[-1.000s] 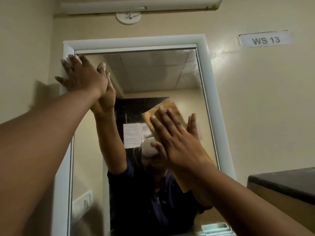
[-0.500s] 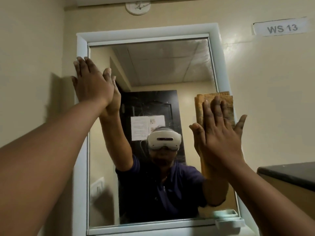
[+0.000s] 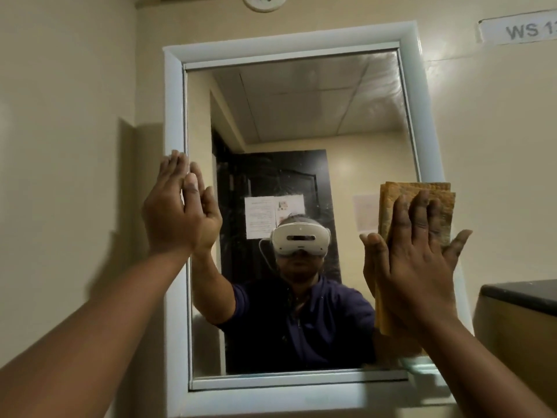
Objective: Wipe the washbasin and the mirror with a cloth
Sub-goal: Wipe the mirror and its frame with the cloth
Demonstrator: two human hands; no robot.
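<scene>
Head view showed the right hand (image 3: 413, 267), grip flat with fingers spread, pressing a folded tan cloth (image 3: 422, 194) against the mirror's (image 3: 301, 116) right edge, the left hand (image 3: 173, 212) braced straight-fingered on the frame; soft, light cloth likely needs broad palm pressure.

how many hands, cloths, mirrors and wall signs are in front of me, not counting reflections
hands: 2 (left hand, right hand)
cloths: 1 (folded yellow cloth)
mirrors: 1 (white-framed mirror)
wall signs: 1 (WS sign)
total: 5

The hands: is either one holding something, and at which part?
The right hand presses the folded cloth flat against the mirror, palm over its middle; nothing is gripped.
</scene>
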